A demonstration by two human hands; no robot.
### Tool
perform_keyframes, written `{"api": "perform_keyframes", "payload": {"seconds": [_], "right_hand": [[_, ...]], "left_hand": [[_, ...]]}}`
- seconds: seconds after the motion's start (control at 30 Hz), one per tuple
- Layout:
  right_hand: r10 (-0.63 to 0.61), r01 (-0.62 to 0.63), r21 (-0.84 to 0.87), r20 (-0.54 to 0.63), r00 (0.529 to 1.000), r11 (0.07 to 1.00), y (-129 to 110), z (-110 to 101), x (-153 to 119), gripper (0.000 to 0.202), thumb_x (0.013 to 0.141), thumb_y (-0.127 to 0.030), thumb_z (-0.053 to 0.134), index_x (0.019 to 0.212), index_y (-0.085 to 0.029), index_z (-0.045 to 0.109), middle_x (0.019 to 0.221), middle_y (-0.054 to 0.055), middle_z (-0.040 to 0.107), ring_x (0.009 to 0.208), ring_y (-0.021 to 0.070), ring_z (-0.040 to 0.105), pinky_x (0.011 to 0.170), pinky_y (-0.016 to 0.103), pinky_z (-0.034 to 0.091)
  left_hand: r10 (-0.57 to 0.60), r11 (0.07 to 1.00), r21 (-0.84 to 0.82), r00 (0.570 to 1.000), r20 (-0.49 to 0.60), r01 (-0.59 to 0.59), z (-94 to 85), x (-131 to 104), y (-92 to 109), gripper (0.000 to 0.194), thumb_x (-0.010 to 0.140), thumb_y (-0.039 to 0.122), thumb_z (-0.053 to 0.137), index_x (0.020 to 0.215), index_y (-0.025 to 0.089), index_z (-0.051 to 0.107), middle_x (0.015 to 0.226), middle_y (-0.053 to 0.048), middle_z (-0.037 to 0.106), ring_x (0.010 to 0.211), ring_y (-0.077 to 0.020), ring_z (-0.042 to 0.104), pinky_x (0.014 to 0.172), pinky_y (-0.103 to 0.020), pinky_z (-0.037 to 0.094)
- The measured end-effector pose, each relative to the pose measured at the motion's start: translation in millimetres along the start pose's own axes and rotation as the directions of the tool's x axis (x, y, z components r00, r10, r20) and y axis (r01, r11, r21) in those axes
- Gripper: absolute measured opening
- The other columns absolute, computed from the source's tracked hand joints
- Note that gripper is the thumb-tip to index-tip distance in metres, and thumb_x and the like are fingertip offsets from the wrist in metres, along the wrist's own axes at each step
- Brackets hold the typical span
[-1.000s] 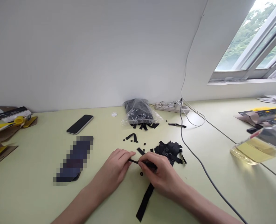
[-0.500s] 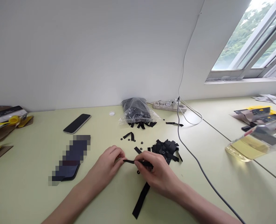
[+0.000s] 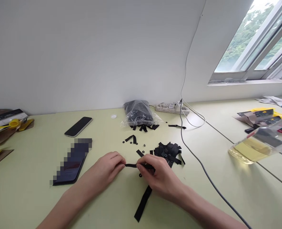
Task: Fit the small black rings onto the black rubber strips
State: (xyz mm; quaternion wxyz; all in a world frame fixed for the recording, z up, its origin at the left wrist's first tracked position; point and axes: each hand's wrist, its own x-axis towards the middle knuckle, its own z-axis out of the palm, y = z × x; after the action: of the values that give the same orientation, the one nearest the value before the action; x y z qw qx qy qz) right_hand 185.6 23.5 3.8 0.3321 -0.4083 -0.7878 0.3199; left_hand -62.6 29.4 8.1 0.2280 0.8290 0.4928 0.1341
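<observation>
A narrow black strap stretches between my two hands above the pale green table. My left hand pinches its left end between thumb and fingers. My right hand is closed on it further along, and part of the strap runs under those fingers. Another flat black strip lies below my right hand, its upper end hidden by it. Just beyond that hand is a heap of black strips. Small black rings, one of them a washer-like ring, are scattered around.
Near the wall sit a clear bag of black pieces and a power strip. Two phones lie left, one a grey-edged phone. A grey cable crosses the right side, near a bottle of yellow liquid.
My left fingers have closed more tightly around the strap's end, and the left wrist has turned slightly. The right hand keeps its hold. The whole view has shifted a little.
</observation>
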Motion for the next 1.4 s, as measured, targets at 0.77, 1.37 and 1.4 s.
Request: {"api": "perform_keyframes", "payload": {"seconds": [0.77,1.37,1.4], "right_hand": [[-0.026,0.026,-0.004,0.002,1.000,1.000,6.0,-3.4,5.6,0.016,0.096,-0.017,0.054,0.091,-0.020,0.069,0.081,0.001,0.071,0.072,0.0141,0.063,0.066,0.025,0.046],[-0.031,0.031,-0.009,-0.007,0.999,0.999,5.9,-5.3,5.1,0.015,0.095,-0.018,0.055,0.091,-0.020,0.069,0.082,0.002,0.071,0.071,0.0144,0.063,0.064,0.026,0.047],[-0.030,0.030,-0.001,-0.003,1.000,1.000,6.4,-5.4,5.2,0.015,0.095,-0.018,0.055,0.091,-0.020,0.069,0.083,0.002,0.072,0.072,0.0146,0.064,0.065,0.026,0.048]], "left_hand": [[0.049,0.998,-0.040,0.999,-0.018,-0.049,10.1,-1.8,4.1,0.030,0.111,0.033,0.034,0.125,0.026,0.060,0.121,-0.005,0.063,0.116,-0.0205,0.060,0.101,-0.035,0.048],[0.101,0.990,-0.090,0.988,-0.118,-0.112,13.6,3.9,-3.4,0.029,0.109,0.028,0.037,0.113,0.024,0.065,0.114,-0.006,0.065,0.107,-0.0190,0.064,0.094,-0.031,0.052],[0.108,0.987,-0.103,0.986,-0.124,-0.121,14.2,4.3,-3.0,0.028,0.109,0.027,0.037,0.113,0.024,0.065,0.114,-0.006,0.065,0.107,-0.0193,0.065,0.094,-0.032,0.052]]}}
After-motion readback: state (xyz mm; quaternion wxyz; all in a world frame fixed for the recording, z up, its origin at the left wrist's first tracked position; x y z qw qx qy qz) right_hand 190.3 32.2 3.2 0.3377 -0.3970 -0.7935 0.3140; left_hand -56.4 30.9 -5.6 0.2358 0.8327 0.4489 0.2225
